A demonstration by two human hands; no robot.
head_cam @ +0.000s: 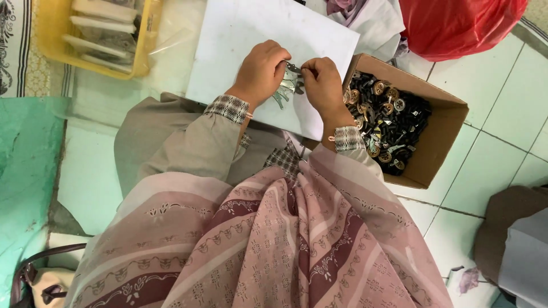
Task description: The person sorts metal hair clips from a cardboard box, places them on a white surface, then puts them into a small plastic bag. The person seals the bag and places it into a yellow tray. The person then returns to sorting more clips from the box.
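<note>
My left hand (261, 71) and my right hand (322, 84) meet over a white board (240, 40) on my lap. Between them they pinch a small cluster of flat silver metal pieces (290, 85) that fans out below the fingers. The left hand grips the bunch from the left, the right hand's fingertips close on its top right edge. Just right of my right hand stands an open cardboard box (442, 142) filled with several small black and brass-coloured parts (388, 120).
A yellow plastic tray (54, 34) with white packets sits at the upper left. A red plastic bag (456, 23) lies at the upper right. White tiled floor (502, 131) spreads right; a green mat (25, 154) lies left; a brown bag (40, 279) at lower left.
</note>
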